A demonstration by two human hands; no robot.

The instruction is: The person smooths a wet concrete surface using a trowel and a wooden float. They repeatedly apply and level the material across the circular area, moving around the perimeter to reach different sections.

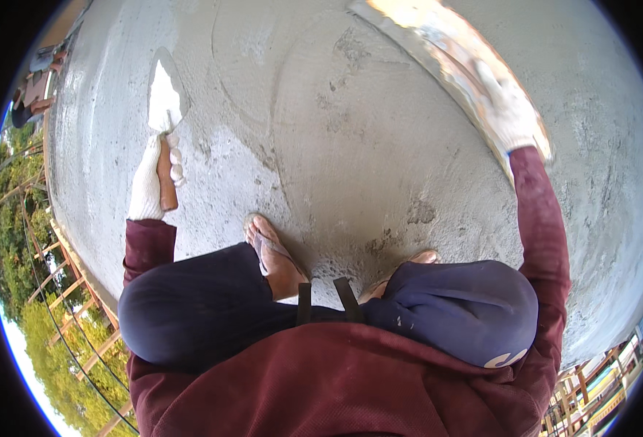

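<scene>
My left hand, in a white knit glove, is closed around the wooden handle of a pointing trowel. The trowel's shiny blade points away from me over the wet grey concrete. Out to the far right, my right hand, also gloved, grips a long wooden float from above. This board lies along the concrete surface, slanting from the upper middle down to the right. Motion smears its top and part of my right hand, and my fingers hide much of its grip.
I squat on the concrete in flip-flops, my left foot between my knees. Rough dark patches mark the surface ahead. Along the left edge run timber framing and trees. Other people are at the far upper left.
</scene>
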